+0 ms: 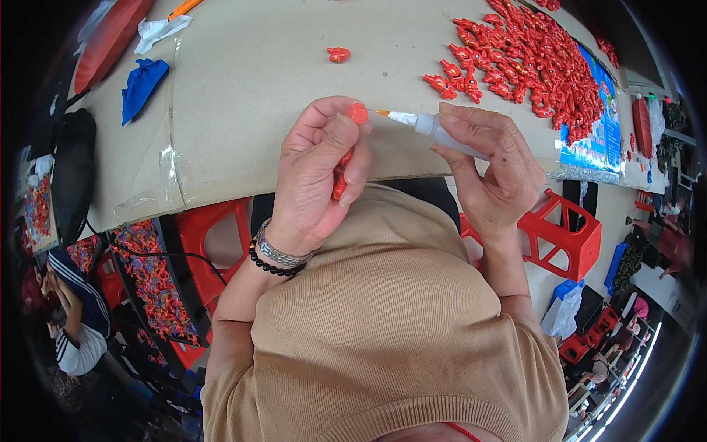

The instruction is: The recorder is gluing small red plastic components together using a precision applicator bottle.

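Though translucent, bottle (441, 133) with contents unclear

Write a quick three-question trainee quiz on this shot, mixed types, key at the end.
1. Multiple choice: which hand holds the white bottle? A) left; B) right; C) both.
2. True or false: the heap of small red pieces lies toward the right side of the table.
3. Fill in: the left hand pinches a red piece near the bottle's tip; its wrist wears a silver-coloured band and a bracelet of ____ beads.

Key: 1. B, the right hand. 2. True. 3. Black.
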The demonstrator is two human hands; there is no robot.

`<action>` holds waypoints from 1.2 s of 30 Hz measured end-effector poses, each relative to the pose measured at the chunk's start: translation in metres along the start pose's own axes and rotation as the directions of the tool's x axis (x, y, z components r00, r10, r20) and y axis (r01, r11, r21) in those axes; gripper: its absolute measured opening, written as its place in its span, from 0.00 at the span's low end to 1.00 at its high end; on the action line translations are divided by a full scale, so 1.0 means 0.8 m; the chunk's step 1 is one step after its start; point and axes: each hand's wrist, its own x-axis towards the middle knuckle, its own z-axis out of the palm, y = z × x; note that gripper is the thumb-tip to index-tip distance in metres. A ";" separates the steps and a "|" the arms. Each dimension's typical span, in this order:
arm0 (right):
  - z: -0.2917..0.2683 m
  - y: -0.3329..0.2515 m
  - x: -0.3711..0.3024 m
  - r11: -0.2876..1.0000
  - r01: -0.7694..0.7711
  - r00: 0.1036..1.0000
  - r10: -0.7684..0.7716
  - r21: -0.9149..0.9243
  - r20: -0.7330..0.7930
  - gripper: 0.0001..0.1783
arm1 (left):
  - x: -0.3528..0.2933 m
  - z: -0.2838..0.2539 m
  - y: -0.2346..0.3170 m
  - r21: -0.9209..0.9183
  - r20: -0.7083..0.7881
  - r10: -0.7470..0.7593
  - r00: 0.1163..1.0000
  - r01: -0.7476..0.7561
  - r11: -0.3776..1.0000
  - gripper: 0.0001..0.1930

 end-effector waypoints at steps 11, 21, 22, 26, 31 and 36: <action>-0.008 -0.002 -0.007 0.994 -0.079 0.996 0.075 0.076 0.055 0.18 | 0.000 0.001 0.001 0.005 0.013 0.032 0.999 -0.032 0.999 0.09; -0.001 -0.003 -0.006 0.989 -0.104 0.995 0.104 0.103 0.005 0.17 | 0.001 0.000 0.002 -0.055 0.022 0.022 1.000 -0.020 0.998 0.09; -0.001 -0.003 -0.006 0.989 -0.104 0.995 0.104 0.102 0.005 0.17 | 0.001 0.000 0.002 -0.065 0.026 0.023 0.999 -0.022 0.998 0.09; -0.001 -0.001 -0.007 0.989 -0.105 0.994 0.104 0.103 0.011 0.16 | 0.001 -0.001 0.002 -0.082 0.029 0.023 0.999 -0.020 0.996 0.09; -0.001 -0.002 -0.006 0.988 -0.112 0.994 0.111 0.106 0.010 0.17 | 0.001 -0.004 0.002 -0.109 0.056 0.012 0.998 -0.006 0.994 0.09; -0.003 0.002 -0.010 0.982 -0.128 0.991 0.123 0.138 0.043 0.17 | 0.002 -0.002 0.003 -0.113 0.044 -0.019 0.999 0.024 0.993 0.09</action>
